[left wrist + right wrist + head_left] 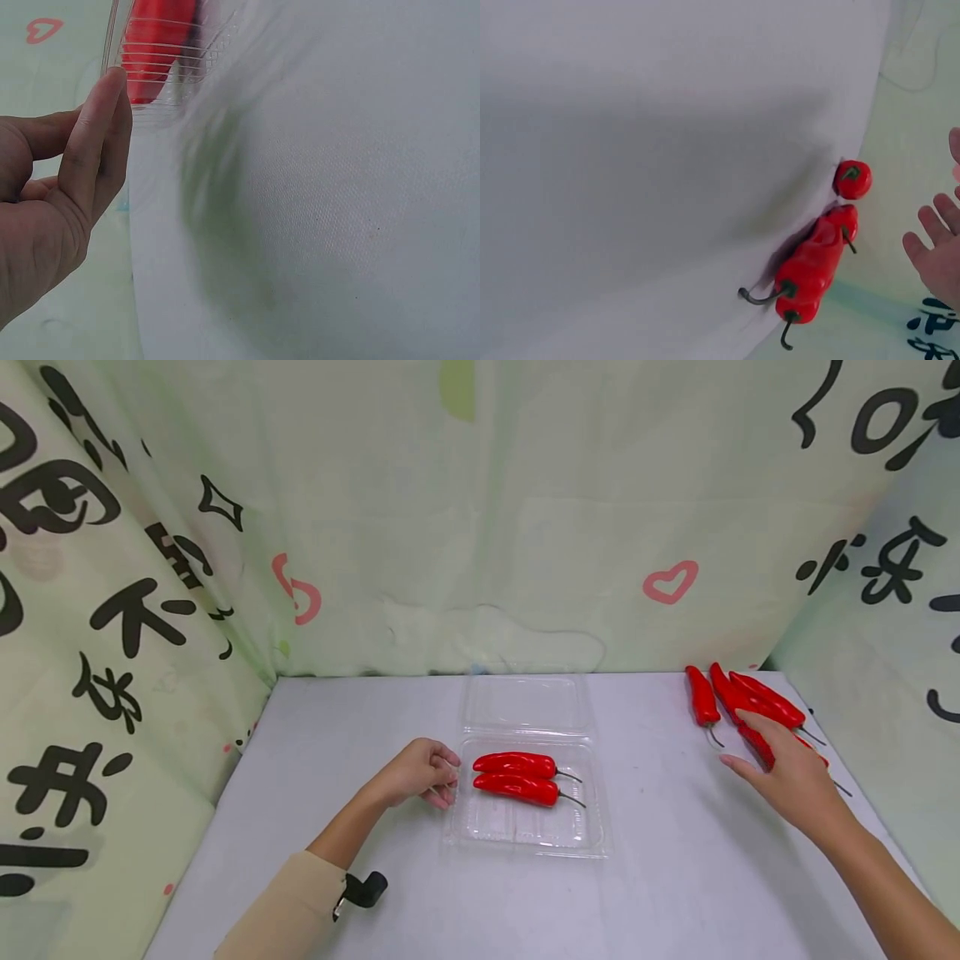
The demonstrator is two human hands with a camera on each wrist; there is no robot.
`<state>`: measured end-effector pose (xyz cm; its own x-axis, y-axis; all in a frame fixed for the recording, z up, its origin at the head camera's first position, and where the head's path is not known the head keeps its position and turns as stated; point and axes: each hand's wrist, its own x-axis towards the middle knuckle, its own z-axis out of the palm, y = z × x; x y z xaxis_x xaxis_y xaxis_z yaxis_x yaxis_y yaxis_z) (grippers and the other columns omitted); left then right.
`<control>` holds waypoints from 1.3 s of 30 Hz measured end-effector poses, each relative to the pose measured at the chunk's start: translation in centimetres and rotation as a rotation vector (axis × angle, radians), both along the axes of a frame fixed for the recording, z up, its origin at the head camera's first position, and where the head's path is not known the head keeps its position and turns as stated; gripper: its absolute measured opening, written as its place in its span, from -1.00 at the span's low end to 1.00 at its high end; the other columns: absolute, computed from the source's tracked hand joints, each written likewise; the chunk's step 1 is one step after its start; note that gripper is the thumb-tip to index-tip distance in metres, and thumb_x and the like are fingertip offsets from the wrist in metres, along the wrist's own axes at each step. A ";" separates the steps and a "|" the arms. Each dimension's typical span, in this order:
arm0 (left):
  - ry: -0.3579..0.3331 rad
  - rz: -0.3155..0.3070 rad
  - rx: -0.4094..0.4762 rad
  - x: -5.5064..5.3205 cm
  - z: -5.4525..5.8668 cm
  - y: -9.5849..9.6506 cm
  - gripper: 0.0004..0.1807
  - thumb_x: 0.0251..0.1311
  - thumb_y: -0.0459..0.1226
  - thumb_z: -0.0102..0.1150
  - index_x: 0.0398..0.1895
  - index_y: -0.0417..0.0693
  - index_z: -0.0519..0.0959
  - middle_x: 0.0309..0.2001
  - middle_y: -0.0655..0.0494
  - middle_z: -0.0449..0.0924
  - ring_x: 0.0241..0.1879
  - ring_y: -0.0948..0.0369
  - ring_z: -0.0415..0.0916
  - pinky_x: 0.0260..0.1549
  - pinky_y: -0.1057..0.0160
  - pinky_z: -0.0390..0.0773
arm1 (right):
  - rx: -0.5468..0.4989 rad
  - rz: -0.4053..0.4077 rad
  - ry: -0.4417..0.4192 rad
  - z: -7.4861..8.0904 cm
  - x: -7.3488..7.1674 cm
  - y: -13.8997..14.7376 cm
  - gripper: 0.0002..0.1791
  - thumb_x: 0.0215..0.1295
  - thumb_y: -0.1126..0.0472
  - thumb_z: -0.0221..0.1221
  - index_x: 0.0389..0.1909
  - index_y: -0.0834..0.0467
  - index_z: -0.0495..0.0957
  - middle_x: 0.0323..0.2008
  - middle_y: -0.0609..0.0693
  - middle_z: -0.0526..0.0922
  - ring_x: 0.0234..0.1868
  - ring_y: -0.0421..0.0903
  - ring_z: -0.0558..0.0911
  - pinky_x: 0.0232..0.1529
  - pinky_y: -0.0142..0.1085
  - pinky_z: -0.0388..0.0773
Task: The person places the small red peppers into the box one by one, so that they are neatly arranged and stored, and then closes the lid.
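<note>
Two red chili peppers point(517, 765) lie side by side in a clear plastic clamshell box point(510, 839) with its lid folded back. Beside the box's left edge is my left hand point(423, 772); in the left wrist view its extended fingertips point(112, 82) come right at the box's rim. Over at the right, my right hand point(795, 772) reaches above a group of several red chili peppers point(703, 697), thumb and fingers spread apart. It partly hides one pepper in the head view. In the right wrist view those peppers point(810, 262) lie below the spread fingers.
A white table point(360, 718) bears the box and peppers. Printed pale green curtains point(525, 527) stand along its back and sides. The pepper group lies near the table's back right corner. A black strap device point(365, 890) sits on my left wrist by the beige sleeve point(288, 902).
</note>
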<state>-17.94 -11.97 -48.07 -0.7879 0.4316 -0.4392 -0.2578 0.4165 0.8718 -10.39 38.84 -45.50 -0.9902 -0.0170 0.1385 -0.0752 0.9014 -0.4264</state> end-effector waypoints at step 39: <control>-0.012 -0.010 0.046 -0.2 -0.2 -0.1 -0.73 0.35 -0.52 0.18 0.07 -0.46 0.49 -0.29 -0.30 0.68 -0.54 0.13 0.68 -0.46 0.14 0.79 | 0.102 -0.155 -0.191 -3.4 -0.3 6.1 0.04 0.02 0.23 0.52 0.41 0.55 0.16 0.18 0.66 0.28 0.09 0.59 0.31 -0.14 0.37 0.64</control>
<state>-18.17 -12.05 -48.23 -0.7779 0.4598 -0.4284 -0.2646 0.3786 0.8869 -10.74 44.98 -48.89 -0.9901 0.1323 -0.0459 0.1401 0.9350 -0.3259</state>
